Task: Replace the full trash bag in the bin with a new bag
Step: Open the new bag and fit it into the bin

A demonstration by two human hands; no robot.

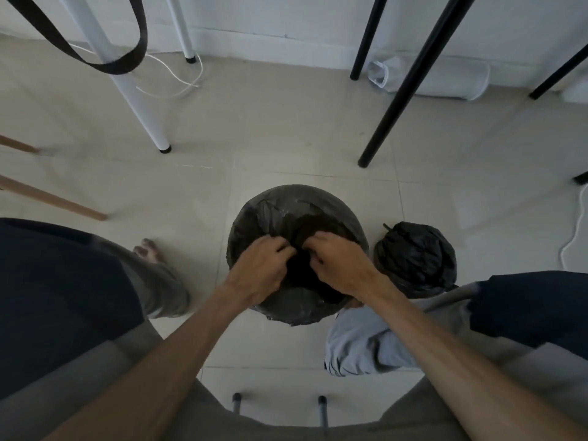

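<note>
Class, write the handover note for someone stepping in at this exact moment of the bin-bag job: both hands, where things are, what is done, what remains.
Left hand: closed on the plastic of the new bag, inside the bin's mouth.
Right hand: the same, gripping the bag beside the left.
The new bag already hangs over the rim of the bin on the floor.
The full bag, tied shut, sits on the floor just right of the bin.
Done: old bag out and knotted, new bag draped on.
Left: likely spread the liner down inside, then take the full bag away.
</note>
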